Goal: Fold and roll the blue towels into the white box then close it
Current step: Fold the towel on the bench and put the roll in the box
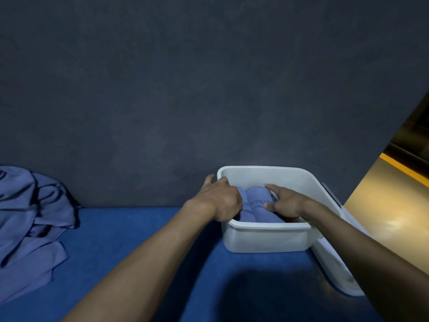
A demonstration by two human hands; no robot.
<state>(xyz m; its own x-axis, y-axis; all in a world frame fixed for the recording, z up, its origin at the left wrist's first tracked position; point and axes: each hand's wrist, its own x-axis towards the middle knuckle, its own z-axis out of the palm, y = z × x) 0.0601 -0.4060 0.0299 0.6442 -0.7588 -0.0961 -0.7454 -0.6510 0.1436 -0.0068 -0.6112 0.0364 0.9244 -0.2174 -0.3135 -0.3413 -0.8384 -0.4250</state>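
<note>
Fingertips of my left hand (221, 199) are lost from view, curled down over the left rim of the white box (267, 238) and into it, so I cannot tell for certain whether they grip the rim or the cloth beneath. Print on the rolled towels (255, 205) is too blurred to read. My right forearm cuts across the lid (334, 270), which leans against the box's right side with only part of it showing. The box sits at about four o'clock from the middle of my view, on a deep blue, felt-like surface (139, 228) against a dark matte wall (185, 89). Two towels lie rolled side by side inside it, soft blue cylinders; the left roll touches my left knuckles, and my right hand (285, 205) rests at the right roll, index finger stretched straight along its top, thumb straight at its side, holding nothing. The box is smooth plastic with rounded corners. At nine o'clock a heap of unfolded towels (30, 219) lies crumpled, cut off by the frame edge. At three o'clock a glossy yellowish floor (390, 205) shows.
</note>
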